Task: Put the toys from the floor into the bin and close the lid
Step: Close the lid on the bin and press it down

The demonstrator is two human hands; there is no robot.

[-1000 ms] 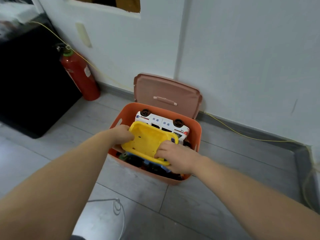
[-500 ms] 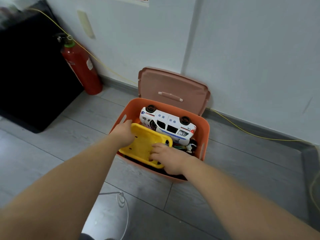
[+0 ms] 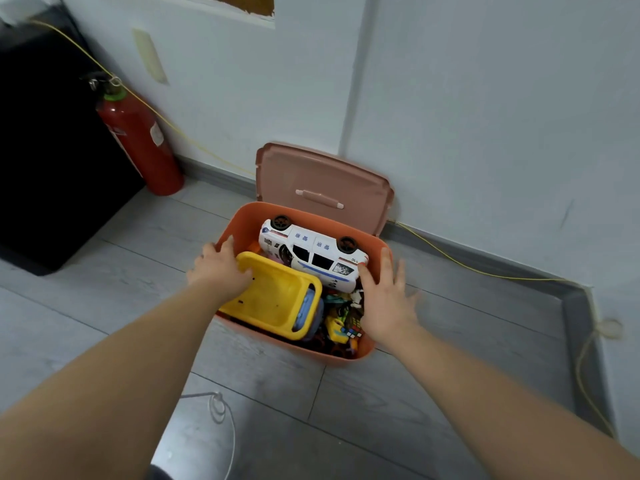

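An orange bin [image 3: 242,220] stands on the grey floor by the wall, and its pinkish lid [image 3: 322,174] leans upright against the wall behind it. Inside lies a white toy police car [image 3: 311,254], upside down, with a yellow toy vehicle [image 3: 273,296] in front of it. Small toys fill the bottom, a puzzle cube [image 3: 351,332] among them. My left hand [image 3: 218,268] rests on the yellow toy's upper left corner, by the bin's left rim. My right hand [image 3: 384,296] hovers over the bin's right side with fingers spread, its thumb at the car's end.
A red fire extinguisher [image 3: 138,140] leans against the wall at the left, next to a black cabinet [image 3: 41,168]. A yellow cable [image 3: 450,258] runs along the skirting. A white cord [image 3: 218,407] lies on the floor near my feet.
My right hand has let go of the yellow toy and moved right, with fingers spread. The yellow toy has settled lower on the bin's left side. My left hand stays at its corner.
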